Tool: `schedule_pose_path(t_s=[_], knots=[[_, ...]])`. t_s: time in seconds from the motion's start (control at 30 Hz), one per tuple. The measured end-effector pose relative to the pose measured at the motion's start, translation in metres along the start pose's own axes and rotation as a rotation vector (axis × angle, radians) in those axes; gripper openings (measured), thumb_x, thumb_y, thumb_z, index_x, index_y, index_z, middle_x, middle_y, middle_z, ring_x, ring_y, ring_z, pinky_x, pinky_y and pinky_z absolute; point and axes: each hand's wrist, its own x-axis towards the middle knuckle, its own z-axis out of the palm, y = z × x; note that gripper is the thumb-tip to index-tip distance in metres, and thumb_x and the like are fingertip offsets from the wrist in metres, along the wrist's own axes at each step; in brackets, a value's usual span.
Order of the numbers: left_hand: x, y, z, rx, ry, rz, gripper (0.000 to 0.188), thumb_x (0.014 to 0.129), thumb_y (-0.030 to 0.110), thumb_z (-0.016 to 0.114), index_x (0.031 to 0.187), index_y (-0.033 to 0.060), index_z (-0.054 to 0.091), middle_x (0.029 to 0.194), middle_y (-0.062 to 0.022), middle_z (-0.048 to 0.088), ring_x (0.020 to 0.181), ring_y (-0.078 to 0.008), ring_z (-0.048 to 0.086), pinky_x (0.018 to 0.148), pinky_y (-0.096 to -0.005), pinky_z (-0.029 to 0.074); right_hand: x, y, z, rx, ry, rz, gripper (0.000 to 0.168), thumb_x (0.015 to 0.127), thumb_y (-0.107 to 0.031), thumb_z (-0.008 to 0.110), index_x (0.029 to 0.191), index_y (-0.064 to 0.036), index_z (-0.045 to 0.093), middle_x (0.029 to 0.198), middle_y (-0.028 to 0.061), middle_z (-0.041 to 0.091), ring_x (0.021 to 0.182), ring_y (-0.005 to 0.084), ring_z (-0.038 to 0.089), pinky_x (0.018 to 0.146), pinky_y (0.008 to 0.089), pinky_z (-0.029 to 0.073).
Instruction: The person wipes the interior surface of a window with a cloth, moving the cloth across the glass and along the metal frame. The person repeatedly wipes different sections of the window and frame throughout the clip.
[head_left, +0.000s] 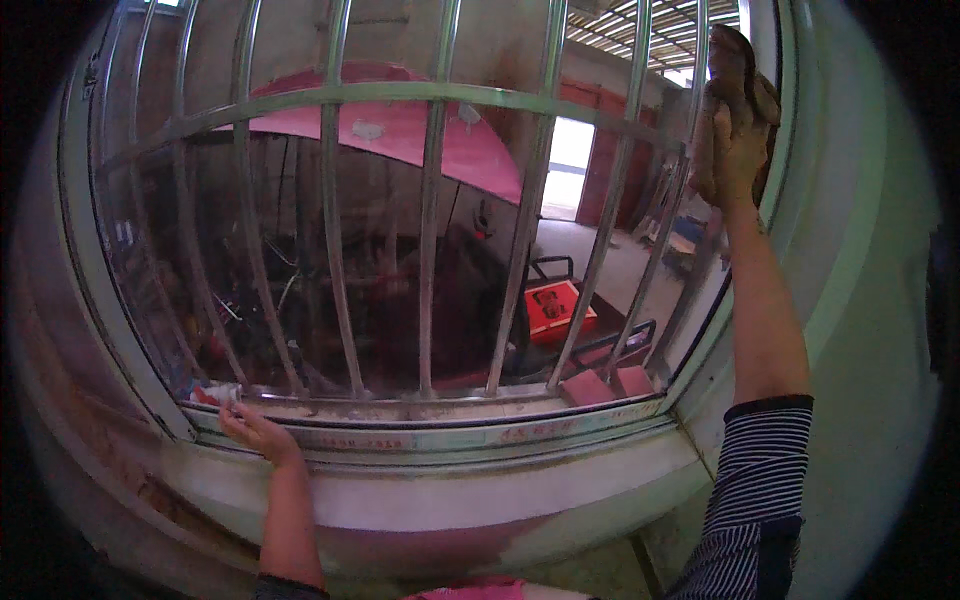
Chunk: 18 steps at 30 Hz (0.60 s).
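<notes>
My right hand (739, 154) is raised against the right side of a barred window, pressing a dark brown cloth (765, 101) to the glass beside the frame. The cloth is partly hidden by my hand, and a dim reflection shows next to it. My left hand (259, 433) rests at the lower left corner on the bottom window frame (450, 439), fingers slightly bent and nothing seen in them. Close to its fingertips, a small white and red item (216, 394) lies by the glass. Upright metal bars (431, 225) stand behind the pane.
Below the frame runs a pale sill (487, 495). A green wall (862, 337) borders the window on the right. Beyond the bars are a pink canopy (450, 146), pink blocks (589, 388), a red printed sheet (555, 304) and a bright doorway (568, 169).
</notes>
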Motion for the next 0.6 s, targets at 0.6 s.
schedule_pose_path(t_s=[0.6], knots=[[-0.077, 0.087, -0.027, -0.588, -0.966, 0.377, 0.029, 0.073, 0.005, 0.067, 0.055, 0.0066, 0.045, 0.052, -0.0103, 0.046, 0.043, -0.0290, 0.045, 0.041, -0.0366, 0.033, -0.114, -0.091, -0.065, 0.032, -0.281, 0.080, 0.054, 0.085, -0.037, 0.050, 0.124, 0.001, 0.046, 0.118, 0.0291, 0.047, 0.108, 0.0432, 0.044, 0.092, 0.0494, 0.033]])
